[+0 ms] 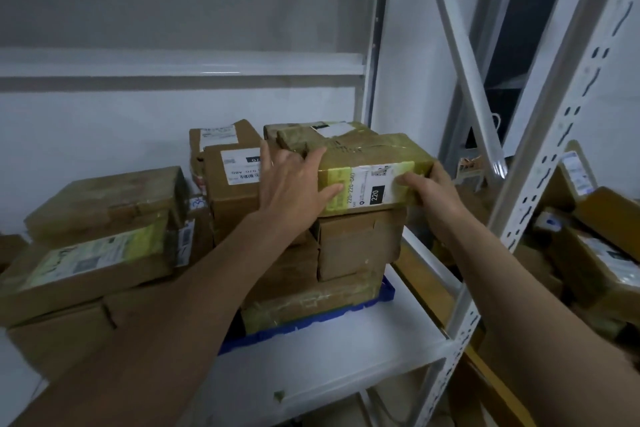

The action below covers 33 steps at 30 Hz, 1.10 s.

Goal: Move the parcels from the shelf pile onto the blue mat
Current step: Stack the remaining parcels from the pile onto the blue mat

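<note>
- Both hands were clamped on the taped parcel with the "220" label (367,166): the left hand (294,184) on its near-left corner, the right hand (433,191) at its right end.
- It sat atop the stack of cardboard boxes (353,246) on the blue mat (384,295), on the white shelf (346,350).
- Likely step: settling it. It overhung the box beneath to the right, so it needed squaring up before letting go.
- More parcels (100,229) waited in the pile to the left.
</note>
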{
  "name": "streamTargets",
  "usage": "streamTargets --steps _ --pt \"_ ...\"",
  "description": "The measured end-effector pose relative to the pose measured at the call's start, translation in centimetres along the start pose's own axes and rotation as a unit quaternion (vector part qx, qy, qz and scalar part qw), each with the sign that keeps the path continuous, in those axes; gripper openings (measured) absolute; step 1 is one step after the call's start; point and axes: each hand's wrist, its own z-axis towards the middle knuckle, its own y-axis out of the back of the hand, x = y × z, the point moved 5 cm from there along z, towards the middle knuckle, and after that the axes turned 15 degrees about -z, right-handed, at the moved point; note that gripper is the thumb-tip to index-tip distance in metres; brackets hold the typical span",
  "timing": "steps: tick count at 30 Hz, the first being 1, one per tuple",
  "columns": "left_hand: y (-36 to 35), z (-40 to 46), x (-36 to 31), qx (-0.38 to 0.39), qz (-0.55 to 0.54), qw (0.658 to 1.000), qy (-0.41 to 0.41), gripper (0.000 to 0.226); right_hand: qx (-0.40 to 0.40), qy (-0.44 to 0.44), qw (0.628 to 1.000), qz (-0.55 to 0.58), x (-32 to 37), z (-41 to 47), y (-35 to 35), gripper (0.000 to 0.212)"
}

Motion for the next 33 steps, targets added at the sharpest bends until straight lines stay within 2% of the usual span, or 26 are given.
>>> streamTargets --steps 3,7,11,14,22,26,33 --pt "-0.1 0.3 0.1 0.008 0.024 1.0 0.007 0.07 0.035 -0.009 0.999 0.01 -0.8 1.2 -0.8 0.046" --pt "-0.5 0.7 0.6 0.033 -0.037 0.997 0.067 0.071 0.052 0.016 0.998 -0.015 -1.1 2.3 -1.5 0.048" --pt "-1.0 1.0 0.8 0.046 0.016 0.993 0.111 0.091 0.06 0.013 0.998 0.015 -1.2 2.5 -1.7 0.035" --pt "-1.3 1.4 1.1 0.069 0.056 0.986 0.137 0.104 0.061 -0.01 0.997 0.043 -1.3 3.1 -1.6 0.042" --pt "-1.0 1.8 1.0 0.11 -0.009 0.98 0.164 0.101 0.111 -0.026 0.993 0.028 -1.7 4.1 -2.6 0.054" --pt "-1.4 1.8 0.7 0.108 -0.049 0.979 0.166 0.103 0.118 -0.02 0.993 0.013 -1.6 3.8 -2.5 0.052" --pt "-1.2 1.8 0.5 0.096 -0.042 0.979 0.173 0.108 0.103 0.012 0.994 -0.015 -0.6 3.5 -1.7 0.044"
